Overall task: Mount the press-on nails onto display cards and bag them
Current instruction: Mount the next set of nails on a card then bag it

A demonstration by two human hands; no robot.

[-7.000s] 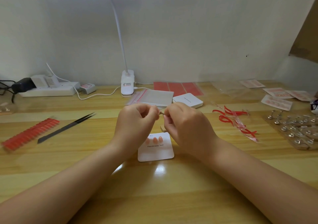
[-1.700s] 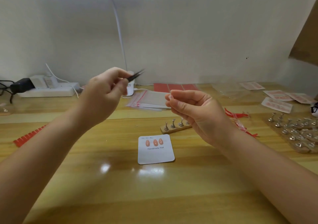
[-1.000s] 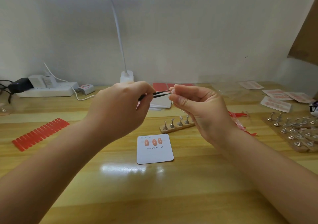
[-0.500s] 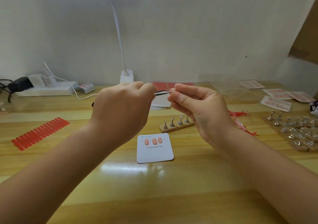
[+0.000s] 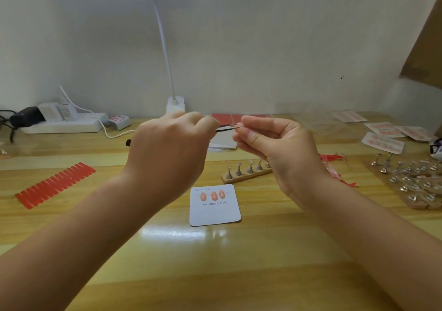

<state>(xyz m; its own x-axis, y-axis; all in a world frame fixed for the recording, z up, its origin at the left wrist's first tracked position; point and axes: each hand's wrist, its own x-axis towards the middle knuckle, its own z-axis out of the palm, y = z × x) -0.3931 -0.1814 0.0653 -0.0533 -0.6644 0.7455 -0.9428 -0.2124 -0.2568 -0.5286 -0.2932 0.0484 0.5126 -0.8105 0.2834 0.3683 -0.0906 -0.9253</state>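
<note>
While tweezers meet fingertips above the desk [image 5: 239, 274]
Left hand [image 5: 167, 152] pinches tweezers [image 5: 227, 127]; right hand's [image 5: 279, 148] grip pinches something tiny, likely a light, slippery nail—hold its edges.

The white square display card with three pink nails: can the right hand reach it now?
Probably yes: the white square display card lies uncovered just below the right hand, though its fingertips pinch something small.
</note>
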